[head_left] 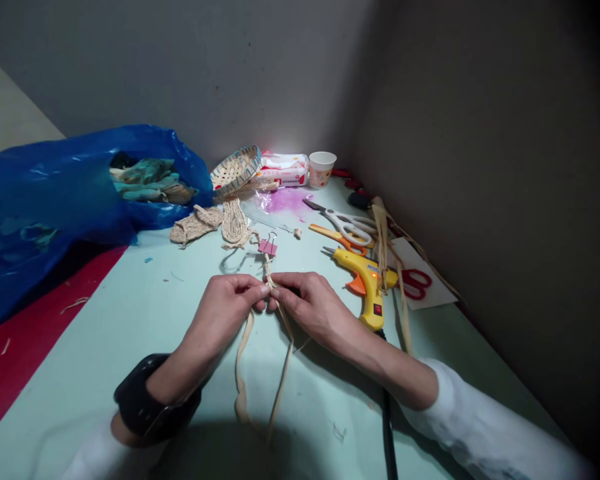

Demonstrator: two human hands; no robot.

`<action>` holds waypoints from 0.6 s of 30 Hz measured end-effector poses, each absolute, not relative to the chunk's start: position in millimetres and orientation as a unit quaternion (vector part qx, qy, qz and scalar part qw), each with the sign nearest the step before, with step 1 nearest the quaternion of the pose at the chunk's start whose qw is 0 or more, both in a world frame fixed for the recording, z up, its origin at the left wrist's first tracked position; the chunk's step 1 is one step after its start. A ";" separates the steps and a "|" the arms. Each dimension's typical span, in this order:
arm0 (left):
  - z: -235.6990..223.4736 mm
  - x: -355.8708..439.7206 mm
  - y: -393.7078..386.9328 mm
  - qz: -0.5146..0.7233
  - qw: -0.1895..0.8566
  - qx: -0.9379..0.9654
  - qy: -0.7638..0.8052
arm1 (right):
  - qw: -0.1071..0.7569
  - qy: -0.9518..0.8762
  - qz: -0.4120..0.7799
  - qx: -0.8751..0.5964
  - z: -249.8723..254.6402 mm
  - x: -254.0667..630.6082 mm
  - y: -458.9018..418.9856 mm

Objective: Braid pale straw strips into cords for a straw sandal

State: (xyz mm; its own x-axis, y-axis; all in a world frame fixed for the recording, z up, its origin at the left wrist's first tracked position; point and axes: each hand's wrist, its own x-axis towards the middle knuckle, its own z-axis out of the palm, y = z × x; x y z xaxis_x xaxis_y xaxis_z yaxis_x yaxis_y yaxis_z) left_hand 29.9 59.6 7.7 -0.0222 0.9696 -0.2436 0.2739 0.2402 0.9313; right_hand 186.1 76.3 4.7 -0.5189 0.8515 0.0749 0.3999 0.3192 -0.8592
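Note:
My left hand (227,303) and my right hand (310,303) meet at the middle of the pale green table (155,313), both pinching a thin braid of tan straw strips (269,270). A pink binder clip (267,247) grips the braid's far end. Loose strip ends (243,373) trail from my fingers toward me over the tabletop. A black band sits on my left wrist.
A yellow glue gun (365,280) lies right of my right hand, with white scissors (347,223), red scissors (415,281) and long straw strips (383,240) beyond. Woven straw pieces (213,223), a small basket (236,170), a paper cup (322,168) and a blue plastic bag (60,193) sit at the back and left.

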 end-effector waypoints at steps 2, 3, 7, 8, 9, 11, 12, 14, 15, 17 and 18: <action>7.3 30.7 60.0 0.361 0.521 0.483 0.604 | 0.266 -0.775 0.391 -0.419 7.4 186.5 74.9; 7.1 30.8 60.1 0.362 0.539 0.473 0.596 | 0.263 -0.779 0.377 -0.426 8.6 186.6 73.9; 6.2 30.3 60.4 0.368 0.575 0.438 0.585 | 0.239 -0.794 0.324 -0.455 11.5 186.3 69.1; 6.1 29.9 60.4 0.367 0.577 0.431 0.589 | 0.229 -0.800 0.305 -0.463 11.7 186.2 68.0; 6.1 29.4 60.4 0.367 0.580 0.424 0.591 | 0.217 -0.806 0.283 -0.473 11.8 186.0 67.1; 6.5 28.7 60.1 0.366 0.596 0.409 0.586 | 0.185 -0.820 0.227 -0.492 11.8 185.9 65.5; 6.9 28.5 60.0 0.367 0.606 0.401 0.581 | 0.171 -0.828 0.198 -0.496 11.8 186.0 65.0; 8.1 28.8 59.6 0.374 0.620 0.386 0.571 | 0.153 -0.840 0.154 -0.496 12.1 186.4 64.2; 8.7 29.3 59.3 0.376 0.624 0.380 0.569 | 0.152 -0.846 0.140 -0.492 12.4 186.7 63.8; 9.5 31.1 58.5 0.383 0.618 0.377 0.574 | 0.159 -0.857 0.121 -0.475 13.4 187.1 62.6; 9.4 32.3 57.9 0.386 0.610 0.379 0.579 | 0.161 -0.862 0.108 -0.468 14.1 187.0 61.6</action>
State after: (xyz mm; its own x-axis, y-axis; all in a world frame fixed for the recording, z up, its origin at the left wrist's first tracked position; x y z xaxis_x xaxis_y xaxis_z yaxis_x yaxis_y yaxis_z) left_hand 32.3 57.9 9.4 0.0317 0.9096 -0.4142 -0.0322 0.4151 0.9092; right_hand 187.0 61.6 14.1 -0.5103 0.8417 0.1762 0.7725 0.5387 -0.3361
